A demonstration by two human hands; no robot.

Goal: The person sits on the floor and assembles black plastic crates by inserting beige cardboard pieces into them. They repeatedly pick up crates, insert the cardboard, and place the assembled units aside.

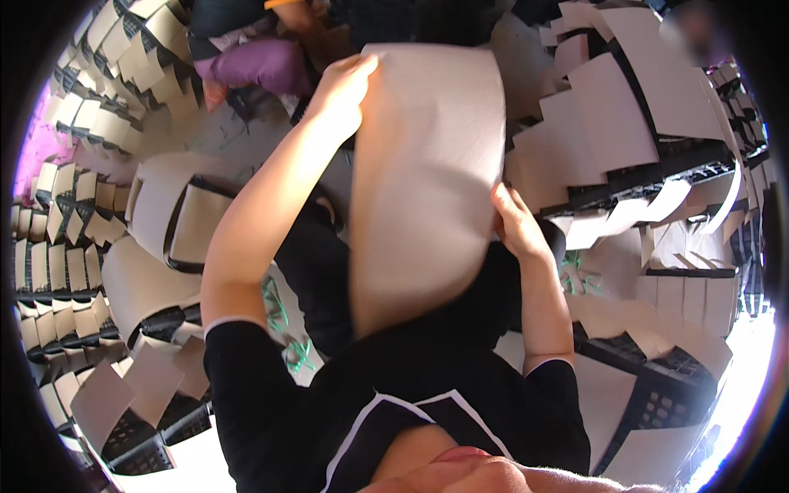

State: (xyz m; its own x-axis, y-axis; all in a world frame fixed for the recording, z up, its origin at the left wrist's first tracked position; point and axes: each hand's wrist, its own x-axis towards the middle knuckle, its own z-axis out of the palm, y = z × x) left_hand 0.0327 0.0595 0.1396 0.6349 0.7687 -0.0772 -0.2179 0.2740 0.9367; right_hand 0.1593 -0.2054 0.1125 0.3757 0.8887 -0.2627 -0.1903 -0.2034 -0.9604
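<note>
A large pale, slightly curved sheet (431, 164) stands tilted in front of my body, its lower end near my lap; its material is not clear. My left hand (341, 90) is closed on the sheet's upper left edge, thumb at the top corner. Lower down, my right hand (518, 220) grips the opposite edge, with some of its fingers hidden behind the sheet. The left edge of the sheet looks blurred.
Black plastic crates (678, 370) filled with similar pale sheets surround me on both sides. Another person in purple trousers (259, 67) sits at the far left. Green strands (300, 355) lie on the floor.
</note>
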